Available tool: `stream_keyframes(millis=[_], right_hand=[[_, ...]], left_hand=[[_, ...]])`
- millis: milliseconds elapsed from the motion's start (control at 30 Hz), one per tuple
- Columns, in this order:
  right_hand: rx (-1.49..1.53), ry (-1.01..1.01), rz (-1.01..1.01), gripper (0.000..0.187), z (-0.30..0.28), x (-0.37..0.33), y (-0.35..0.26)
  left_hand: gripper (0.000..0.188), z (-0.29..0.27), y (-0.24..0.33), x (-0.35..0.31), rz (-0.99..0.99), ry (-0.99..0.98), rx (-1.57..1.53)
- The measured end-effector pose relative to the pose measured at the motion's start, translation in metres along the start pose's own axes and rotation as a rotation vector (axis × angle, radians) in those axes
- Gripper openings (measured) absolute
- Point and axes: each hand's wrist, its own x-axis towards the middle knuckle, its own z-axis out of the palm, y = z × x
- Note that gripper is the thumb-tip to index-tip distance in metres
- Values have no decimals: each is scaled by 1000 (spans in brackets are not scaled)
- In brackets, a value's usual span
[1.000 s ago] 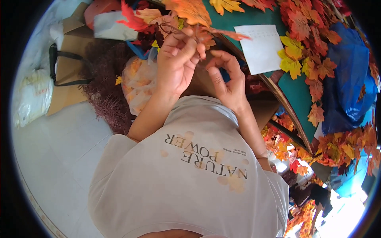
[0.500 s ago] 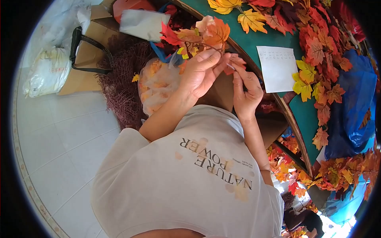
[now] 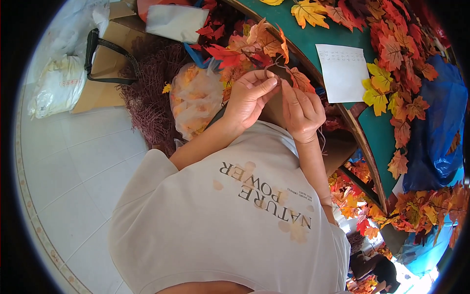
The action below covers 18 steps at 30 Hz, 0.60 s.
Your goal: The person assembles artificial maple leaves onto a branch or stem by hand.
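In front of my chest, a sprig of artificial maple leaves [image 3: 267, 41] in red and orange hangs from a thin brown stem. My left hand [image 3: 249, 100] is closed, with thumb and index finger pinching that stem. Close beside it, my right hand [image 3: 304, 110] is closed too, its fingertips pressed together at the stem's end. What exactly lies between the right fingertips is too small to make out. A thin pale strand [image 3: 322, 142] shows below the right wrist. Orange leaves fan out just beyond both hands.
A green table [image 3: 306, 49] with a wooden edge curves along the right, bearing a paper sheet [image 3: 342, 73] and leaf garlands [image 3: 391, 54]. A blue plastic bag [image 3: 435, 132] lies there. Left are a clear bag of leaves [image 3: 193, 98], brown twigs [image 3: 152, 98] and a cardboard box [image 3: 107, 63]. Another person [image 3: 379, 272] is lower right.
My left palm has turned and its fingers have curled into a pinch on the stem. My right fingers have closed in beside it. The leaf sprig has shifted and spread slightly.
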Motion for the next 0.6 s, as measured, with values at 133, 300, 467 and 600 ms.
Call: stream_keyframes(millis=[133,300,467,600], right_hand=[[228,34,188,21,3,-6,2],[221,-31,211,22,3,-8,-1],[119,-278,160,29,-4,0,-9],[125,-355,35,30,-28,10,-3]], left_hand=[[10,3,-7,2,46,-14,26],[14,12,-15,12,148,82,107],[17,-28,-26,16,109,114,30],[14,-27,-19,27,181,209,24]])
